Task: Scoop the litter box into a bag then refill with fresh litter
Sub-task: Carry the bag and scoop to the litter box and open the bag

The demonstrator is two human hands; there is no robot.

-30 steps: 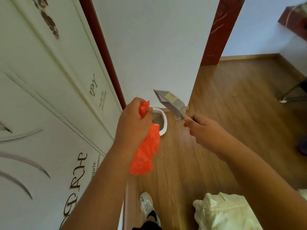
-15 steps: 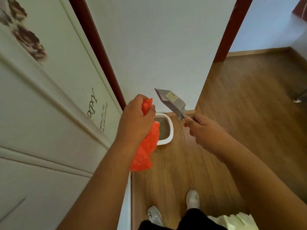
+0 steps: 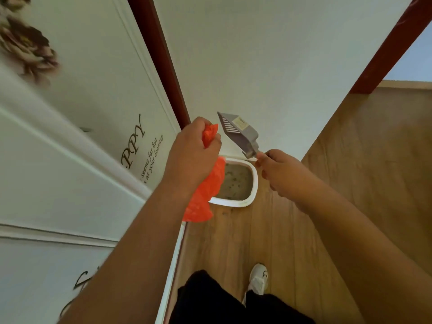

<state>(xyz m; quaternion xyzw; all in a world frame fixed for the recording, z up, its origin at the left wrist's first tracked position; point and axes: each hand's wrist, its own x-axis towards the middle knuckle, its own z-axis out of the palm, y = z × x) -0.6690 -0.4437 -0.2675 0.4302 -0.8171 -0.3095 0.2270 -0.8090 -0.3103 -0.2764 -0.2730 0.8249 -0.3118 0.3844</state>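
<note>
L hand fist clamps orange bag; R hand fingers pinch scoop handle, above litter box

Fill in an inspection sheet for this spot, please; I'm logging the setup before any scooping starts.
Surface: wood plank floor, bare where it shows.
Job's things: white-rimmed litter box on the floor against the wall, grey litter with dark specks inside; orange bag bunched, hanging in front of the box's left edge; grey slotted scoop raised above the box, empty.
Clutter: nothing seen.
Grippers: left hand grips the bag's top; right hand holds the scoop's handle.
Cables: nothing seen.
Surroundings: white wall behind the box; lettered white door at left; dark red frames; white shoe below.
</note>
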